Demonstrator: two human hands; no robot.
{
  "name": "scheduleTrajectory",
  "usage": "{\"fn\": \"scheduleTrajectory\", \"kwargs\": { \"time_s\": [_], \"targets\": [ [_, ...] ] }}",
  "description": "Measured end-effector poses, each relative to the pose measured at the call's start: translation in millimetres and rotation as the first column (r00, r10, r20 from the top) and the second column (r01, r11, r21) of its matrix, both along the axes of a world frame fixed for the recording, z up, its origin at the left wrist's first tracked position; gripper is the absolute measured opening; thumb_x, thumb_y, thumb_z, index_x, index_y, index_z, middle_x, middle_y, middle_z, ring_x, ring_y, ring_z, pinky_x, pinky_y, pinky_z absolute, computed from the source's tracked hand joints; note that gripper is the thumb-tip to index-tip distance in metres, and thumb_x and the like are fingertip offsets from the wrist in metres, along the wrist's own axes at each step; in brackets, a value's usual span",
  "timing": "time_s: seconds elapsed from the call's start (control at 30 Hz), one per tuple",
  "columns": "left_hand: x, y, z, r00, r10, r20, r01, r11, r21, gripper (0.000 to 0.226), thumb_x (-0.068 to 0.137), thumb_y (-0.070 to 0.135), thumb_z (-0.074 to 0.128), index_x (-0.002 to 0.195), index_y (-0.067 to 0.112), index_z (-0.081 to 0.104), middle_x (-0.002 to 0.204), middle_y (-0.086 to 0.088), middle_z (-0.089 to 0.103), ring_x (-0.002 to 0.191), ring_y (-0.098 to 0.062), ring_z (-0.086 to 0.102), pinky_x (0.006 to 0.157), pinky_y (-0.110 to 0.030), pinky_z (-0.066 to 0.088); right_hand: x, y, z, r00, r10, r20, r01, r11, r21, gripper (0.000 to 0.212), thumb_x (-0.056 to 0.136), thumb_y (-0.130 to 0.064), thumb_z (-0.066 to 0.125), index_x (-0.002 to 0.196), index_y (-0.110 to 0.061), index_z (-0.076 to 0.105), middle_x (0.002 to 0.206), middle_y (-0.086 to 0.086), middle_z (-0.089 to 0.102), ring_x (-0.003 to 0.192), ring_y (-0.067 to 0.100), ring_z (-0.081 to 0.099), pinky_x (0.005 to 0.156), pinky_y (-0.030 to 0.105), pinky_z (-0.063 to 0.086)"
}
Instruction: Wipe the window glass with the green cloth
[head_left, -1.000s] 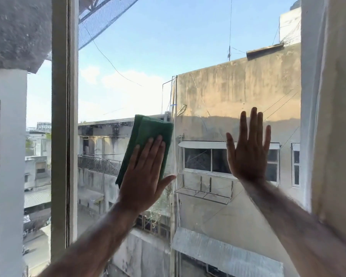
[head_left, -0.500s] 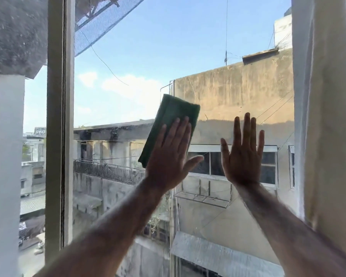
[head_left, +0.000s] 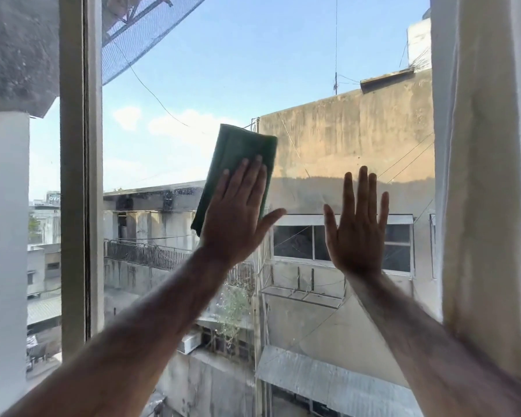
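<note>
Glass (head_left: 211,94) fills most of the head view, a tall pane running between a pale vertical frame (head_left: 82,176) on the left and a cream curtain (head_left: 491,176) hanging at the right edge. The left hand (head_left: 238,218) lies flat against the pane near the middle of the view, fingers straight and close together, thumb stretched out to the right. It presses the green cloth (head_left: 238,152) onto the window glass rather than gripping it: the palm and fingers cover the cloth's lower right part, and nothing curls around its edge. The cloth is folded into a long rectangle, tilted so that its top leans to the right; its upper end stands clear above the fingertips and its lower left corner shows below and left of the palm. The right hand (head_left: 357,233) is spread open just to the right of it, fingers pointing up and slightly apart, holding nothing; whether its palm actually touches the pane cannot be told. The two hands are near each other but apart, the left thumb tip reaching toward the right hand's thumb. Both bare forearms rise from the near bottom corners. Far beyond the pane stand a stained concrete building (head_left: 343,139) on the right and blue sky with some cloud above.
</note>
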State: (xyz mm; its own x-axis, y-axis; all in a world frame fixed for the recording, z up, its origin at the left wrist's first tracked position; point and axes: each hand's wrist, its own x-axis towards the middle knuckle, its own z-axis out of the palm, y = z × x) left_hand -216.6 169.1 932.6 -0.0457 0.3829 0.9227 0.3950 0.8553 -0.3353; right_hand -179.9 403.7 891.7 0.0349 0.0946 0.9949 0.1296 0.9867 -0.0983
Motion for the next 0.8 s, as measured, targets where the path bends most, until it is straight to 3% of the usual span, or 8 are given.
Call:
{"fn": "scheduleTrajectory", "kwargs": {
  "time_s": [0.07, 0.13, 0.33, 0.37, 0.43, 0.5, 0.57, 0.8],
  "targets": [
    [0, -6, -18, 0.999, 0.023, -0.028, -0.027, 0.986, -0.165, 0.090, 0.103, 0.071, 0.027, 0.162, 0.004, 0.027, 0.172, -0.016, 0.024, 0.161, -0.031, 0.022, 0.130, -0.053, 0.024, 2, 0, 0, 1.000, 0.008, -0.001, -0.008, 1.000, 0.001, 0.069, 0.114, -0.048, 0.033, 0.170, -0.010, 0.020, 0.179, 0.017, 0.013, 0.168, 0.032, 0.013, 0.134, 0.061, 0.017],
    [-7, -30, -11, 0.997, 0.042, -0.062, -0.054, 0.978, -0.203, 0.092, 0.103, 0.073, 0.026, 0.163, 0.003, 0.026, 0.172, -0.016, 0.024, 0.160, -0.031, 0.024, 0.130, -0.053, 0.025, 2, -2, -1, 1.000, 0.013, 0.002, -0.013, 1.000, -0.003, 0.069, 0.114, -0.049, 0.032, 0.170, -0.011, 0.019, 0.180, 0.016, 0.012, 0.168, 0.031, 0.012, 0.134, 0.060, 0.017],
    [-7, -41, 29, 0.997, 0.071, 0.041, -0.079, 0.969, 0.234, 0.088, 0.105, 0.066, 0.024, 0.162, -0.001, 0.027, 0.172, -0.019, 0.025, 0.160, -0.034, 0.023, 0.132, -0.051, 0.019, 1, 0, 0, 1.000, 0.013, 0.012, -0.013, 1.000, -0.004, 0.070, 0.114, -0.050, 0.031, 0.171, -0.011, 0.018, 0.180, 0.015, 0.011, 0.168, 0.031, 0.011, 0.135, 0.059, 0.015],
    [-2, -24, 22, 0.998, 0.045, 0.046, -0.053, 0.981, 0.188, 0.088, 0.104, 0.067, 0.024, 0.162, 0.000, 0.025, 0.172, -0.018, 0.023, 0.161, -0.033, 0.021, 0.132, -0.050, 0.016, 1, 0, 0, 1.000, 0.015, 0.008, -0.015, 1.000, -0.004, 0.070, 0.114, -0.049, 0.031, 0.171, -0.011, 0.018, 0.180, 0.016, 0.011, 0.168, 0.031, 0.011, 0.135, 0.059, 0.015],
    [4, 6, -12, 1.000, 0.023, 0.001, -0.022, 0.996, -0.088, 0.090, 0.103, 0.070, 0.024, 0.163, 0.002, 0.023, 0.172, -0.018, 0.022, 0.161, -0.033, 0.019, 0.132, -0.052, 0.018, 1, 0, 0, 1.000, 0.013, 0.001, -0.013, 1.000, -0.003, 0.070, 0.114, -0.049, 0.031, 0.171, -0.011, 0.018, 0.180, 0.016, 0.012, 0.168, 0.031, 0.012, 0.135, 0.059, 0.015],
    [9, 19, -45, 0.999, 0.020, -0.045, -0.033, 0.948, -0.316, 0.093, 0.102, 0.074, 0.024, 0.163, 0.003, 0.026, 0.171, -0.016, 0.025, 0.160, -0.033, 0.023, 0.130, -0.052, 0.024, 1, 1, 1, 1.000, 0.007, 0.012, -0.007, 1.000, 0.000, 0.069, 0.114, -0.050, 0.028, 0.171, -0.011, 0.018, 0.180, 0.016, 0.012, 0.168, 0.032, 0.011, 0.134, 0.059, 0.016],
    [6, 13, -51, 0.998, 0.006, -0.063, -0.028, 0.931, -0.364, 0.091, 0.103, 0.073, 0.025, 0.162, 0.004, 0.027, 0.171, -0.015, 0.027, 0.160, -0.032, 0.026, 0.128, -0.052, 0.029, 2, 0, -1, 1.000, 0.011, 0.023, -0.011, 1.000, 0.007, 0.069, 0.114, -0.050, 0.026, 0.171, -0.011, 0.017, 0.180, 0.017, 0.011, 0.168, 0.032, 0.011, 0.134, 0.060, 0.017],
    [7, 17, 26, 0.999, 0.035, -0.020, -0.035, 0.999, 0.009, 0.090, 0.104, 0.071, 0.022, 0.161, 0.002, 0.030, 0.171, -0.015, 0.028, 0.160, -0.030, 0.026, 0.131, -0.052, 0.023, 3, -1, 0, 1.000, 0.020, 0.017, -0.020, 1.000, 0.004, 0.069, 0.114, -0.050, 0.024, 0.171, -0.012, 0.017, 0.180, 0.016, 0.011, 0.168, 0.031, 0.011, 0.135, 0.059, 0.015]
  ]
}}
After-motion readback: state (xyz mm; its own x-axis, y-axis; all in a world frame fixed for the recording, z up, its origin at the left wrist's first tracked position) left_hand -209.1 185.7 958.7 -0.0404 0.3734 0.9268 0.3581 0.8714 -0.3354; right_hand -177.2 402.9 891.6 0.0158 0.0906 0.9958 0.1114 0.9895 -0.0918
